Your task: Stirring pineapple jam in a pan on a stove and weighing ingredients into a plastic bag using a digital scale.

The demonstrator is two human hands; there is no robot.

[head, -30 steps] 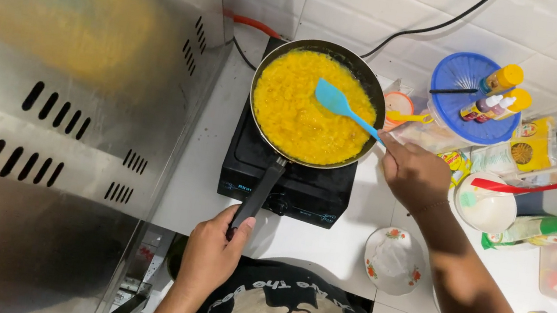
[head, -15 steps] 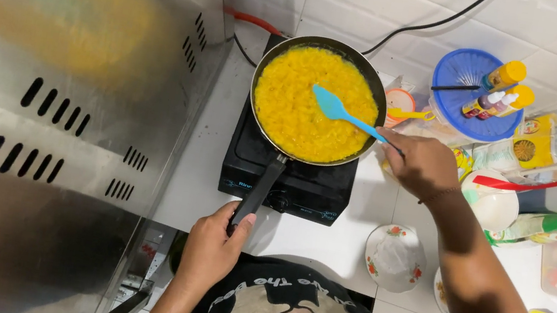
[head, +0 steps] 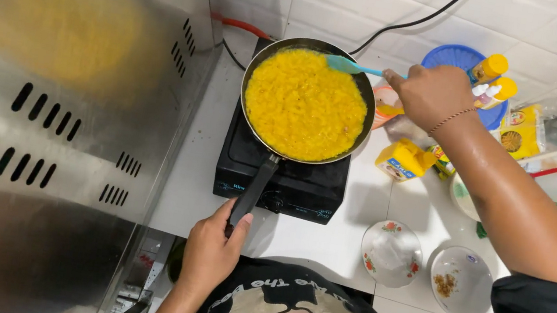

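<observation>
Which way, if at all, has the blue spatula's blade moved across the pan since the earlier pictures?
Yes. The spatula blade has moved from the middle of the yellow food to the far rim of the pan, towards the tiled wall, carried by the right hand.

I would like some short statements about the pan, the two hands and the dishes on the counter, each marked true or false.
1. The left hand grips the pan handle. True.
2. The right hand holds a red spatula. False: the spatula is light blue.
3. The pan holds yellow food. True.
4. The pan sits on the bare counter. False: it sits on a black stove.
5. Two small dishes lie right of the stove. True.
</observation>
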